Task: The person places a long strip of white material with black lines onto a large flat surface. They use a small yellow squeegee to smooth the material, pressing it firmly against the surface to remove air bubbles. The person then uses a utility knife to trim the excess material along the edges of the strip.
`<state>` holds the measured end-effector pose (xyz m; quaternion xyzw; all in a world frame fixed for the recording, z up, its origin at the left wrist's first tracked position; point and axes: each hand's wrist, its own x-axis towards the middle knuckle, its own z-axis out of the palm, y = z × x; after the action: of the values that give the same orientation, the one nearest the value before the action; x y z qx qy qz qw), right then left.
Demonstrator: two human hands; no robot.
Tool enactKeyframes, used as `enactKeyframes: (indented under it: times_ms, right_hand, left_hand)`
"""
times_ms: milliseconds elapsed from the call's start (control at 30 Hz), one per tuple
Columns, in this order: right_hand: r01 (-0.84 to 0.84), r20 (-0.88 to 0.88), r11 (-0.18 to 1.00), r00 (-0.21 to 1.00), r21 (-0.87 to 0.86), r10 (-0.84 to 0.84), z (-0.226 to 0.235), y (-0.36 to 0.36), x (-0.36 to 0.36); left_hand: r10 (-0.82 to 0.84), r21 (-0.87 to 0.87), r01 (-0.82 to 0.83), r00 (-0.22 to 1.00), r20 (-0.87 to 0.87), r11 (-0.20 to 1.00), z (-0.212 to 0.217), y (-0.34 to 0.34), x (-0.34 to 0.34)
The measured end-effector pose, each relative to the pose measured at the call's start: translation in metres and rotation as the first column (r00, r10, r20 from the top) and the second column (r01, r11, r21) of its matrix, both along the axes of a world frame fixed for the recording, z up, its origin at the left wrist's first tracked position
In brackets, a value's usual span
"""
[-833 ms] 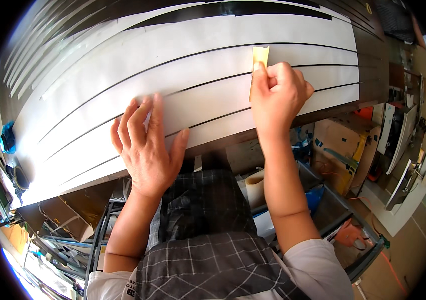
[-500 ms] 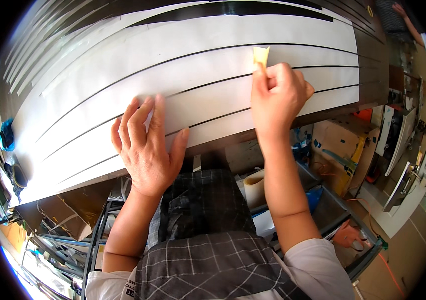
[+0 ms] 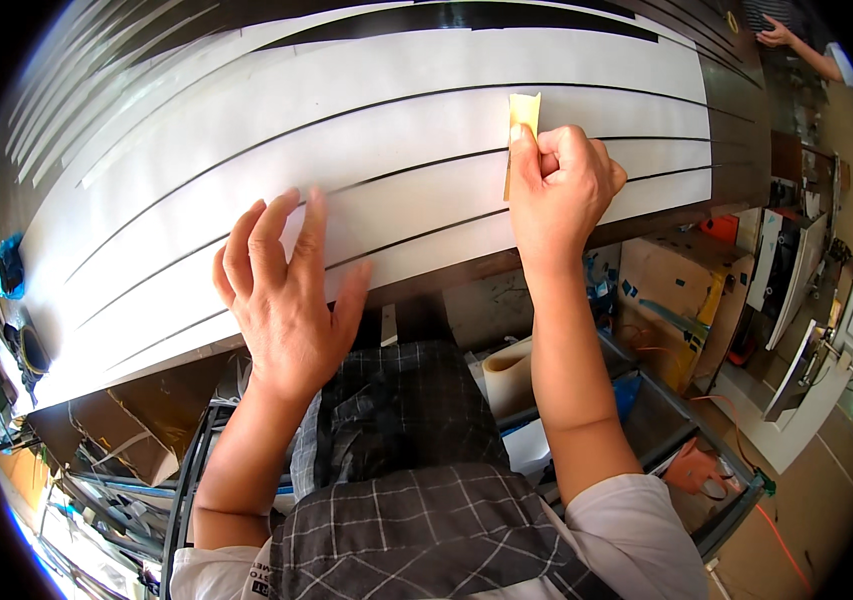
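Long white strips [image 3: 386, 128] lie side by side on a dark table, with thin black lines [image 3: 366, 182] between them. My right hand [image 3: 568, 205] is closed around a flat yellow piece [image 3: 524, 108], the thumb pressed along it. One end stands up past the thumb and a narrow edge shows beside the palm; its exact kind is unclear. My left hand [image 3: 286, 300] is over the strips at their near side, fingers spread, holding nothing. Its fingertips are slightly blurred, so I cannot tell whether they touch.
Black strips [image 3: 426, 18] and narrow pale strips [image 3: 66, 110] lie at the back. A blue bundle [image 3: 8, 268] sits at the left end. Below the table's near edge are a cardboard box [image 3: 681, 290], a roll [image 3: 508, 375] and a metal-framed cart [image 3: 736, 505]. Another person's hand [image 3: 774, 33] shows at far right.
My left hand has shifted slightly left, its fingers a bit more spread. My right hand has barely moved, and more of the yellow piece shows. The other person's hand has moved left into clearer view.
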<state>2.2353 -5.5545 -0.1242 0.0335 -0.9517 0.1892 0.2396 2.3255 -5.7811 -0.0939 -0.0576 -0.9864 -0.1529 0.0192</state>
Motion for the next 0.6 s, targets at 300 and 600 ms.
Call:
enactKeyframes:
  times_ms: [300,600]
  right_hand:
    - [-0.193,0.047,0.977,0.979,-0.092,0.197,0.004,-0.044,0.015]
    - [-0.190,0.034,0.976,0.980,-0.108,0.195,0.000,-0.039,0.013]
  left_hand:
    - [-0.071,-0.032,0.071,0.997,0.028,0.997,-0.003,-0.005,0.004]
    - [-0.071,-0.009,0.071,0.997,-0.009,0.997,-0.009,-0.006,0.004]
